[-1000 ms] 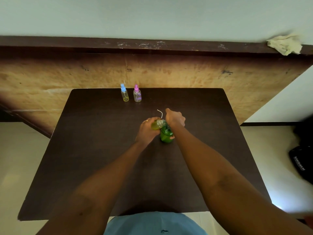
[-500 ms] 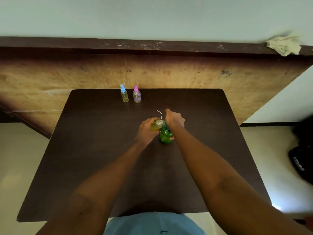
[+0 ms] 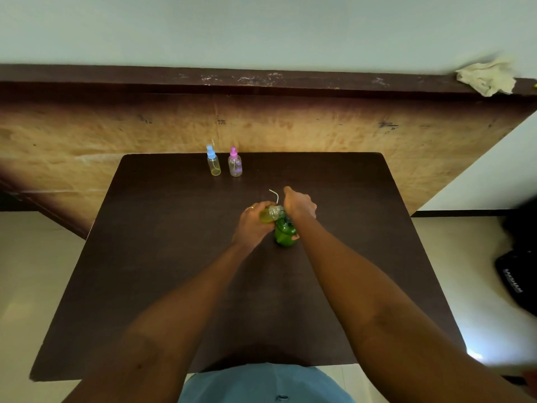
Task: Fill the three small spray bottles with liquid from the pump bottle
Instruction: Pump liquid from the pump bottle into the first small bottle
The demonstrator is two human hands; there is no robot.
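Observation:
A green pump bottle [image 3: 285, 233] stands near the middle of the dark table [image 3: 162, 257]. My right hand [image 3: 299, 205] is closed over its top, and a thin white tube [image 3: 274, 195] sticks up beside that hand. My left hand [image 3: 252, 225] grips a small clear spray bottle [image 3: 270, 214] with yellowish liquid, tilted with its neck against the pump bottle's top. Two more small spray bottles stand upright at the table's far edge: one with a blue cap [image 3: 213, 164] and one with a pink cap [image 3: 234, 165].
A wooden panel [image 3: 319, 126] rises behind the table, with a crumpled cloth [image 3: 486, 77] on its top ledge at the right. A black bag [image 3: 518, 274] lies on the floor to the right.

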